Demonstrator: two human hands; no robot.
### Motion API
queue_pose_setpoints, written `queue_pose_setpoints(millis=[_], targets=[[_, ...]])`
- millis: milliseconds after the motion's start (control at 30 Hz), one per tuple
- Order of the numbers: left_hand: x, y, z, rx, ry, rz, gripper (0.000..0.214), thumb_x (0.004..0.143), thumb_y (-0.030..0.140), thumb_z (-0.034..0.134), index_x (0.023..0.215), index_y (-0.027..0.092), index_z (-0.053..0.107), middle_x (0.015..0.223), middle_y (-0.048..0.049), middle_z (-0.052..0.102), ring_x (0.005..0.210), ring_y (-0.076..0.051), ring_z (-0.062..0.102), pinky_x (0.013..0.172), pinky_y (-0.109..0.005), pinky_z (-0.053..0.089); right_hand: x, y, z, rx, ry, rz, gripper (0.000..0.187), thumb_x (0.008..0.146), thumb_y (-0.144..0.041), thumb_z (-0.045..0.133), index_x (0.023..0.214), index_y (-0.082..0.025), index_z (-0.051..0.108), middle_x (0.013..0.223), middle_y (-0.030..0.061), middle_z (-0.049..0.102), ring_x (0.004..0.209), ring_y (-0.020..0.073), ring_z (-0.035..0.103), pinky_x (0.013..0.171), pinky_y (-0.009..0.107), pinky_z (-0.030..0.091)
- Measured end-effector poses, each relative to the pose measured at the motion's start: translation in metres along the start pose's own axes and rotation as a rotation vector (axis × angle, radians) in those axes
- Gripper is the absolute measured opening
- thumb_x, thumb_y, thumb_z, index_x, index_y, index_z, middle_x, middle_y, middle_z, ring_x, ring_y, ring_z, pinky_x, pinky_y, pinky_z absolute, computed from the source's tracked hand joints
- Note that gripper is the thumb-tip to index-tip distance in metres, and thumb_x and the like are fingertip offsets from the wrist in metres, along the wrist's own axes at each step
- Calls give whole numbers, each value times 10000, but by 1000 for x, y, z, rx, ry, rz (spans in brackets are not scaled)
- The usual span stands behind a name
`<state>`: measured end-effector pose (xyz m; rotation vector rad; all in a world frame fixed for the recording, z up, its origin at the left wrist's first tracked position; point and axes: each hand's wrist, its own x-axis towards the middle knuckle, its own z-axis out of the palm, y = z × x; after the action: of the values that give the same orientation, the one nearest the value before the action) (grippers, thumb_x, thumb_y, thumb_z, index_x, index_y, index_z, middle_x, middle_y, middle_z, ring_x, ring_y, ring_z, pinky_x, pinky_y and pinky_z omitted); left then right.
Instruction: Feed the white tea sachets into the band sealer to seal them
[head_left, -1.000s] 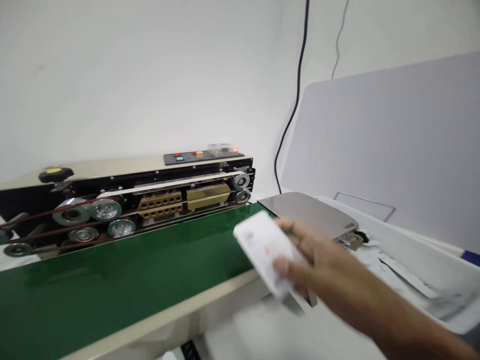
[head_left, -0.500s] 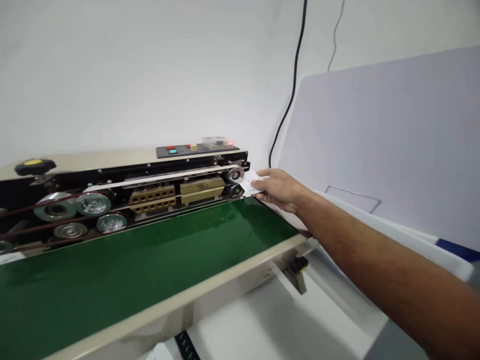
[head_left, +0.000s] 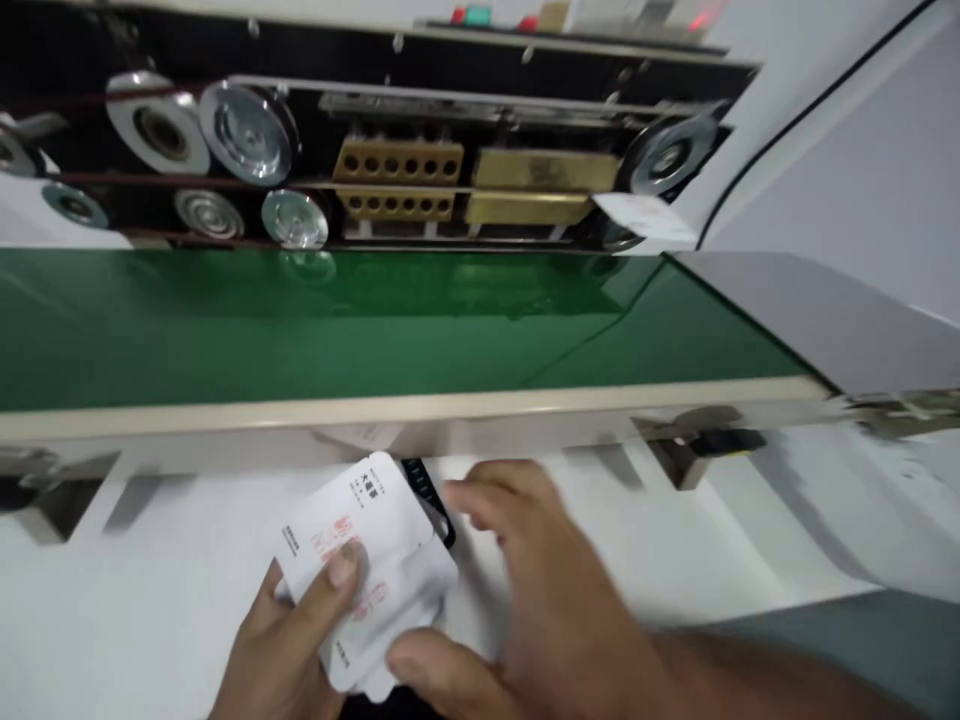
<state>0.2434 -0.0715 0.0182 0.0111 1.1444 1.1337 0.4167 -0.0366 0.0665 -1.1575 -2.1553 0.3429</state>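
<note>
Across the upper half of the view runs the sealing machine (head_left: 420,170), black-faced with shiny metal pulleys and two brass blocks, one drilled with round holes. Below it lies the smooth, glossy green conveyor belt (head_left: 337,320) in a cream frame. A small white pouch (head_left: 645,215) sits at the belt's right end, its edge at the rollers. Low in front, over the white table (head_left: 150,590), the left hand (head_left: 289,640) grips a stack of flat white pouches (head_left: 371,570) with red print, thumb pressed on top. The right hand (head_left: 540,590) touches the stack's lower edge, fingers loosely spread.
</note>
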Motion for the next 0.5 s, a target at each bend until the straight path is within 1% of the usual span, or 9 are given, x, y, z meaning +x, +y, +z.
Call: queue_pose_setpoints(millis=[33,67,100,167,233,300,367,433,500], targets=[[1,1,1,-44,-10,15,790,671,315,866,1340,205,460,826,-49,758,826,-296,731,713,-368,608,-7,-5,16,117,-67,59,608,814,-430,713,1275,-198,391,1144,123,522,1055,301,541,894,458,505],[1,2,3,-78,-12,29,804,683,283,858,1367,201,443,847,-60,760,828,-294,731,722,-374,608,-11,-8,30,220,-95,136,639,776,-379,739,1282,-213,386,1141,104,518,1046,290,546,887,457,507],[1,3,4,-96,-5,38,805,690,256,853,1378,193,440,856,-71,760,828,-292,732,727,-378,609,-12,-9,40,294,-89,206,644,751,-331,743,1280,-237,387,1126,78,515,1026,273,552,872,451,508],[1,3,5,-115,-11,41,791,683,212,854,1369,172,462,858,-87,759,836,-289,729,726,-379,611,-8,-7,50,378,-52,298,636,745,-266,725,1281,-290,384,1100,34,515,989,239,561,847,430,503],[1,2,4,-112,-51,37,723,664,201,865,1307,161,536,847,-92,755,833,-291,726,709,-375,615,-3,-5,49,410,-45,310,633,763,-238,708,1296,-317,376,1097,14,518,976,220,562,849,420,493],[2,0,-1,-77,-103,25,577,655,246,874,1177,163,642,811,-88,745,792,-288,727,675,-370,619,1,-2,43,406,-75,306,591,779,-228,688,1290,-301,400,1083,15,526,964,217,556,849,425,483],[3,-2,-7,-23,-163,24,456,636,301,887,1036,176,705,771,-77,733,726,-276,724,631,-366,620,2,1,37,407,-125,329,458,804,-214,658,1222,-263,478,1048,20,539,936,211,548,832,419,473],[4,-4,-12,56,-223,27,372,628,297,891,939,187,721,762,-67,727,674,-253,714,598,-348,615,2,2,35,435,-151,359,305,825,-215,640,1114,-237,545,994,17,546,884,194,543,781,391,467],[3,-4,-15,147,-265,23,312,640,268,882,887,182,711,768,-63,722,641,-227,702,574,-320,602,2,2,35,486,-117,381,181,843,-229,624,1015,-222,566,960,15,538,833,176,539,724,362,462]])
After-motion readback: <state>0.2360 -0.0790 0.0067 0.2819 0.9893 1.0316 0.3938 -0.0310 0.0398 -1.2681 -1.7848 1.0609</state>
